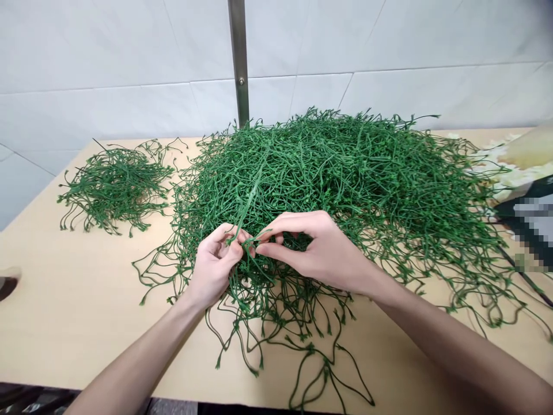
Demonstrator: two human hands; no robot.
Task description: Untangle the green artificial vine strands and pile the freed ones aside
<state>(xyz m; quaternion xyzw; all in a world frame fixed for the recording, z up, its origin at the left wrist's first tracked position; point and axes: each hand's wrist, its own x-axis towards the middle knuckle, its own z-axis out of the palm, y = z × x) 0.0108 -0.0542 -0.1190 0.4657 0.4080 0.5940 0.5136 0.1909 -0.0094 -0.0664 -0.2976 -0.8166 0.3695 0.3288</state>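
Observation:
A large heap of thin green artificial stems (pixel 311 167) with small budded tips spreads across the table. At its front edge, my left hand (pixel 216 259) pinches a green stem (pixel 248 207), which rises from the fingers over the heap. My right hand (pixel 306 245) is closed just beside it, thumb and forefinger pressed together on a thin green tip of the same bit of stem. The fingertips of both hands nearly meet. Loose branching stems (pixel 326 369) lie below the hands, close to the table's front edge.
To the left, a smaller pile of green stems (pixel 118 184) sits on the pale wooden table (pixel 78 300). White flowers (pixel 501 167) and a dark printed bag (pixel 527 207) are at the right. A metal post (pixel 240 63) stands against the tiled wall behind. Some dark object (pixel 7 283) shows at the left edge.

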